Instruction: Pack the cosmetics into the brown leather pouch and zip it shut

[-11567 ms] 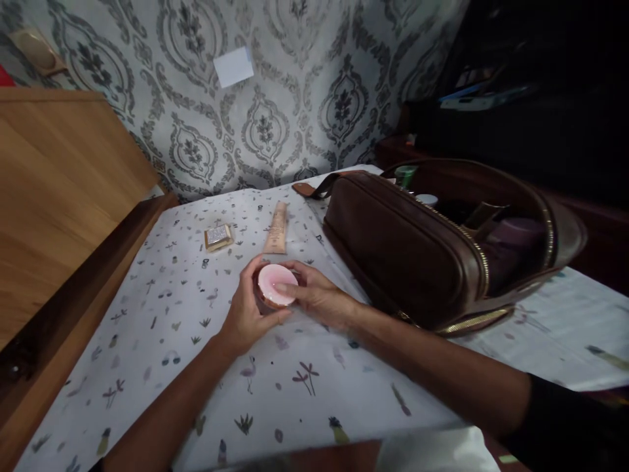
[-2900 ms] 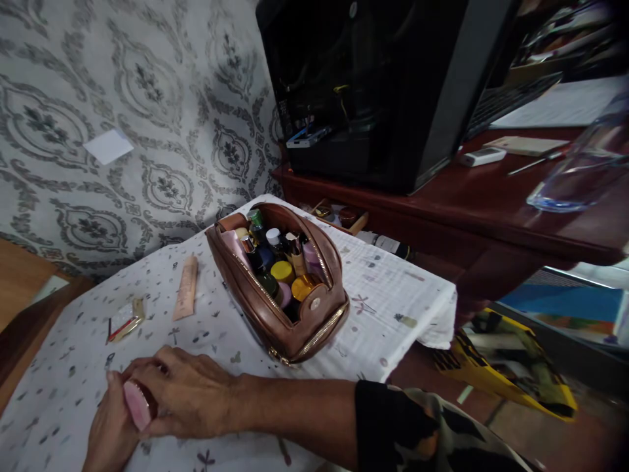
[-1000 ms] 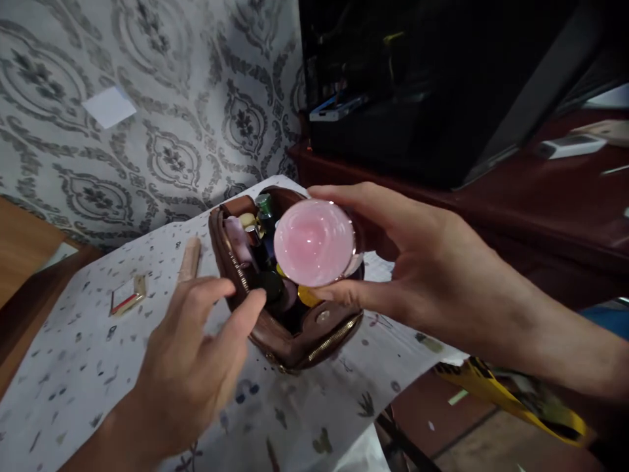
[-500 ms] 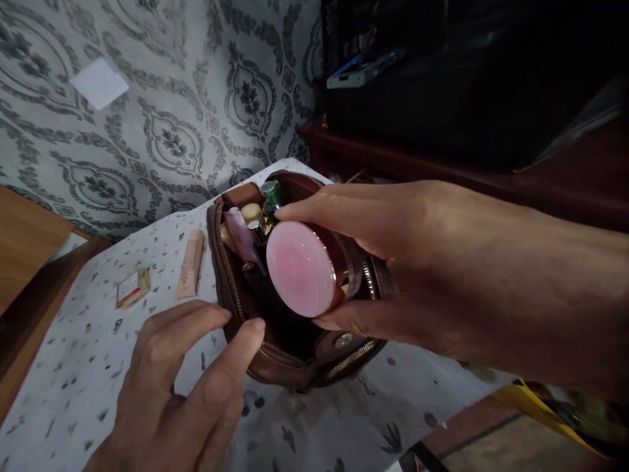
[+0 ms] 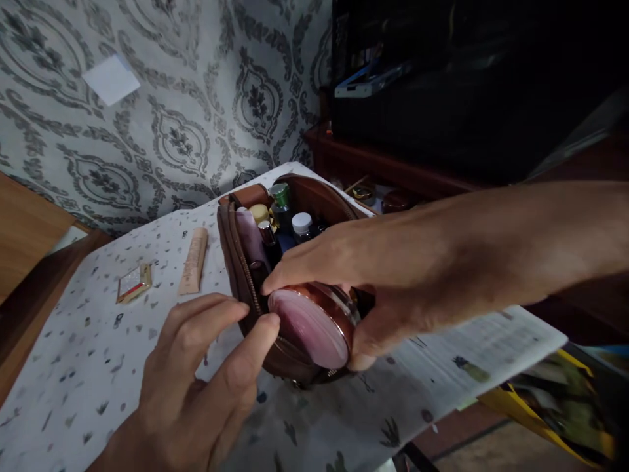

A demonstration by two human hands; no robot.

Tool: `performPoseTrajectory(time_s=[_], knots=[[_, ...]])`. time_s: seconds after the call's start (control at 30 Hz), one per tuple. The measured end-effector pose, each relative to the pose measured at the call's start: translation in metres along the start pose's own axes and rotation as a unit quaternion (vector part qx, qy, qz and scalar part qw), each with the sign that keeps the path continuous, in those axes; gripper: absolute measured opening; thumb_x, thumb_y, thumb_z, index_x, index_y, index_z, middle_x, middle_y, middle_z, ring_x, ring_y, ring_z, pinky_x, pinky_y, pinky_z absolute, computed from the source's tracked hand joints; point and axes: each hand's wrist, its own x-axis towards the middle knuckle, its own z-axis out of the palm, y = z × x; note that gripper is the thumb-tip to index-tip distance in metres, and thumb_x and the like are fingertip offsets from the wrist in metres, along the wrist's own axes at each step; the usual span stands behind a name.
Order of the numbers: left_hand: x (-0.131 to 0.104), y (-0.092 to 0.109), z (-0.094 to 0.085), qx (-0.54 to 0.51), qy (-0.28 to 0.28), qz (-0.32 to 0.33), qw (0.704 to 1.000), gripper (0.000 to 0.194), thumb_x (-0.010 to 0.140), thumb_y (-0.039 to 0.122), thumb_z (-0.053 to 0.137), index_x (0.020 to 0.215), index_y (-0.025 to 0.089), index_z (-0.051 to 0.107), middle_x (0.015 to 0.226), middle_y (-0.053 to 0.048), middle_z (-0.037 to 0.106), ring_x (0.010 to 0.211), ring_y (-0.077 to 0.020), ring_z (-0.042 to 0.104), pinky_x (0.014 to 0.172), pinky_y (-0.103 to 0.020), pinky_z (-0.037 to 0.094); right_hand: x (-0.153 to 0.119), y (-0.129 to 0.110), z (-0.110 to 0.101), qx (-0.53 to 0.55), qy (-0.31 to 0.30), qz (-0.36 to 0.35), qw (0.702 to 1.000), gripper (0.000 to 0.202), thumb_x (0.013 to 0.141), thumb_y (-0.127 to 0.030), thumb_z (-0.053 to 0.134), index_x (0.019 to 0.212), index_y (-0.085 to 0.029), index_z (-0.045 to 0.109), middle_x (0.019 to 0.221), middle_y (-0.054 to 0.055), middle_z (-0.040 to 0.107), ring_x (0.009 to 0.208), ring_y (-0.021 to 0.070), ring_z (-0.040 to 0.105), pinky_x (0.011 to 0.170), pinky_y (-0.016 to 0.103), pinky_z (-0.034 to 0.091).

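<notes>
My right hand (image 5: pixel 334 275) grips a round pink-faced container (image 5: pixel 309 331) with a shiny copper-coloured rim. It is tilted and partly down inside the mouth of a brown zip cosmetic bag (image 5: pixel 233 249). My left hand (image 5: pixel 201 367) holds the bag's near-left rim between thumb and fingers. Within the bag stand a green-capped bottle (image 5: pixel 280 203), a white-capped bottle (image 5: pixel 302 224), a pale pink tube (image 5: pixel 251 236) and a silver-capped item (image 5: pixel 266 236). My right hand hides part of the bag's interior.
On the patterned tablecloth (image 5: pixel 98 354), left of the bag, lie a beige tube (image 5: pixel 194 261) and a small gold-edged compact (image 5: pixel 134 283). A black screen (image 5: pixel 442 118) stands at the back right. A yellow-edged bag (image 5: pixel 550 406) sits below the table's right edge.
My right hand has lowered the pink container towards the bag's near side and tilted it. The white-capped bottle has come into view. My left hand stays at the rim.
</notes>
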Motion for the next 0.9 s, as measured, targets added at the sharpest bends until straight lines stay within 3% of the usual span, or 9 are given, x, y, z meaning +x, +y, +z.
performPoseTrajectory(time_s=[0.13, 0.2, 0.27, 0.33, 0.47, 0.57, 0.63, 0.73, 0.9], knots=[[-0.003, -0.001, 0.000, -0.014, -0.002, 0.001, 1.000, 0.044, 0.089, 0.007, 0.062, 0.131, 0.019, 0.066, 0.120, -0.012, 0.057, 0.113, -0.0267, 0.061, 0.098, -0.043, 0.058, 0.021, -0.021, -0.016, 0.011, -0.065, -0.016, 0.998, 0.073, 0.091, -0.052, 0.004, 0.065, -0.008, 0.057, 0.124, -0.016, 0.069, 0.100, -0.0027, 0.070, 0.061, -0.002, 0.037], [-0.003, 0.000, -0.002, -0.015, -0.004, -0.007, 1.000, 0.043, 0.089, 0.008, 0.061, 0.130, 0.021, 0.066, 0.121, -0.011, 0.057, 0.114, -0.0265, 0.061, 0.099, -0.043, 0.058, 0.039, -0.042, -0.038, 0.029, -0.186, -0.033, 0.982, 0.059, 0.095, -0.055, 0.031, 0.067, -0.012, 0.060, 0.111, -0.016, 0.074, 0.089, -0.0019, 0.072, 0.058, 0.000, 0.041], [0.005, 0.001, -0.005, -0.018, -0.005, -0.020, 1.000, 0.039, 0.091, 0.009, 0.059, 0.126, 0.025, 0.067, 0.123, -0.009, 0.059, 0.117, -0.0261, 0.061, 0.102, -0.043, 0.056, 0.059, -0.065, -0.062, 0.023, -0.345, -0.040, 0.937, 0.032, 0.090, -0.045, 0.066, 0.077, -0.016, 0.069, 0.097, -0.011, 0.075, 0.080, 0.0023, 0.072, 0.054, 0.004, 0.046], [0.022, 0.001, -0.010, -0.036, -0.023, -0.033, 0.999, 0.030, 0.093, 0.010, 0.056, 0.115, 0.027, 0.068, 0.121, -0.007, 0.063, 0.118, -0.0249, 0.061, 0.107, -0.044, 0.054, 0.077, -0.084, -0.081, 0.000, -0.423, -0.033, 0.906, 0.018, 0.083, -0.030, 0.080, 0.097, -0.019, 0.074, 0.089, -0.009, 0.074, 0.072, 0.0043, 0.069, 0.050, 0.009, 0.045], [0.074, -0.008, -0.013, -0.070, -0.147, -0.015, 0.987, 0.022, 0.098, 0.019, 0.051, 0.086, 0.023, 0.068, 0.099, -0.005, 0.071, 0.101, -0.0224, 0.066, 0.094, -0.040, 0.056, 0.085, -0.094, -0.093, -0.085, -0.349, -0.047, 0.932, 0.037, 0.080, -0.022, 0.083, 0.115, -0.023, 0.071, 0.089, -0.005, 0.070, 0.069, 0.0078, 0.061, 0.051, 0.018, 0.042], [0.107, -0.020, -0.006, -0.057, -0.311, -0.001, 0.949, 0.024, 0.098, 0.030, 0.054, 0.081, 0.023, 0.069, 0.087, -0.003, 0.071, 0.089, -0.0216, 0.068, 0.086, -0.037, 0.055, 0.076, -0.087, -0.092, -0.164, -0.304, -0.072, 0.936, 0.033, 0.079, -0.023, 0.084, 0.109, -0.024, 0.070, 0.091, -0.004, 0.067, 0.073, 0.0100, 0.059, 0.058, 0.022, 0.041], [0.119, -0.027, -0.001, -0.050, -0.382, 0.010, 0.923, 0.021, 0.094, 0.037, 0.059, 0.081, 0.025, 0.070, 0.082, -0.003, 0.071, 0.086, -0.0218, 0.068, 0.085, -0.036, 0.053, 0.070, -0.083, -0.094, -0.192, -0.285, -0.094, 0.934, 0.035, 0.075, -0.023, 0.086, 0.105, -0.024, 0.069, 0.093, -0.004, 0.065, 0.074, 0.0108, 0.059, 0.060, 0.024, 0.041], [0.127, -0.031, 0.005, -0.043, -0.442, 0.022, 0.896, 0.017, 0.088, 0.041, 0.066, 0.083, 0.025, 0.070, 0.082, -0.003, 0.071, 0.090, -0.0244, 0.068, 0.087, -0.037, 0.051, 0.065, -0.080, -0.098, -0.205, -0.270, -0.115, 0.934, 0.040, 0.074, -0.023, 0.084, 0.111, -0.027, 0.068, 0.102, -0.002, 0.066, 0.081, 0.0145, 0.063, 0.065, 0.027, 0.045], [0.132, -0.025, 0.011, -0.031, -0.501, 0.018, 0.864, 0.010, 0.083, 0.032, 0.067, 0.088, 0.025, 0.071, 0.085, -0.003, 0.073, 0.088, -0.0261, 0.068, 0.089, -0.040, 0.049, 0.063, -0.084, -0.099, -0.210, -0.266, -0.093, 0.936, 0.045, 0.073, -0.018, 0.080, 0.114, -0.031, 0.068, 0.115, 0.000, 0.067, 0.092, 0.0207, 0.066, 0.068, 0.029, 0.049]])
